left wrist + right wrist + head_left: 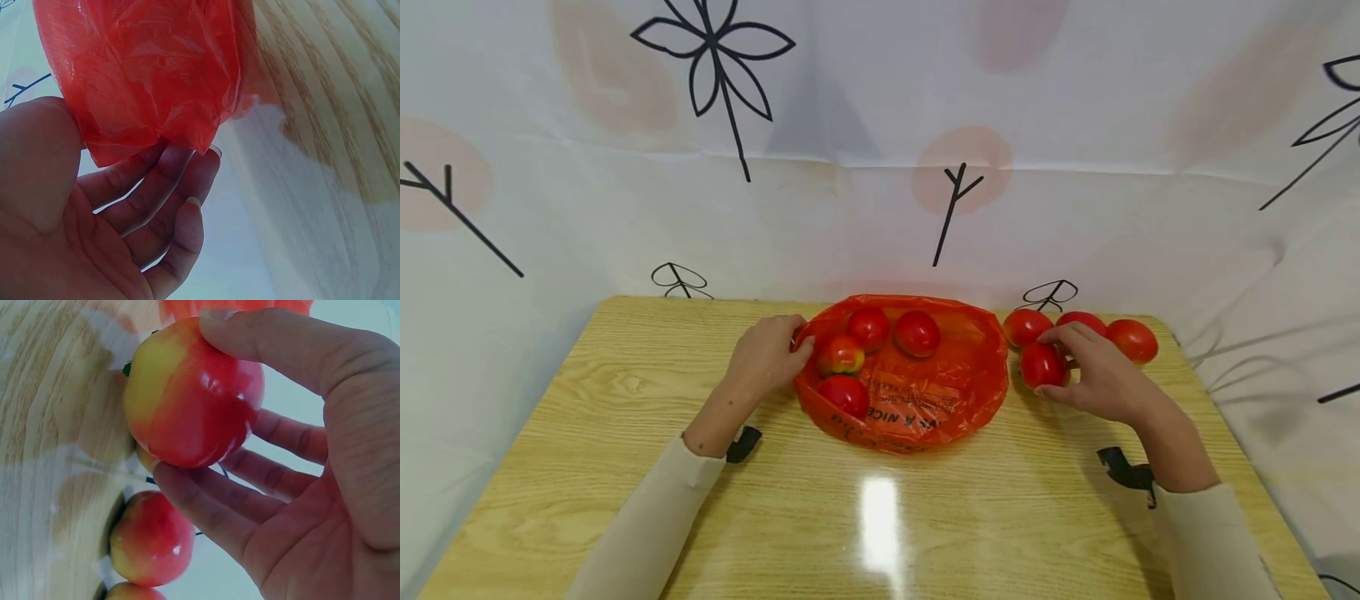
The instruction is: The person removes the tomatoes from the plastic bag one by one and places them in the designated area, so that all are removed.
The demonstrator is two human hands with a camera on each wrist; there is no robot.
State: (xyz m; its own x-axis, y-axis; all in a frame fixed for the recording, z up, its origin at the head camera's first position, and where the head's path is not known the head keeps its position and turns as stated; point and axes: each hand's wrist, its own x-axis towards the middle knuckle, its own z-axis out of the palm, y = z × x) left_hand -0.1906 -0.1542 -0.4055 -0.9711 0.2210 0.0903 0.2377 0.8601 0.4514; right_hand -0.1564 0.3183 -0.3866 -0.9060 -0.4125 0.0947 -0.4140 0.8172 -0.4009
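Observation:
A red plastic bag lies spread wide on the table, its mouth facing up and several shiny round fruits, among them a red fruit, inside. At its left edge, my left hand holds the rim between thumb and fingers; the left wrist view shows the thin red plastic between them. Right of the bag, my right hand grips a red-and-yellow fruit with a small green stem end. Thumb and fingertips lie on opposite sides of it.
Just behind the right hand, more red fruits sit close together at the table's back right edge. The pale wood table meets a white patterned cloth behind it. Dark straps hang at the wrists.

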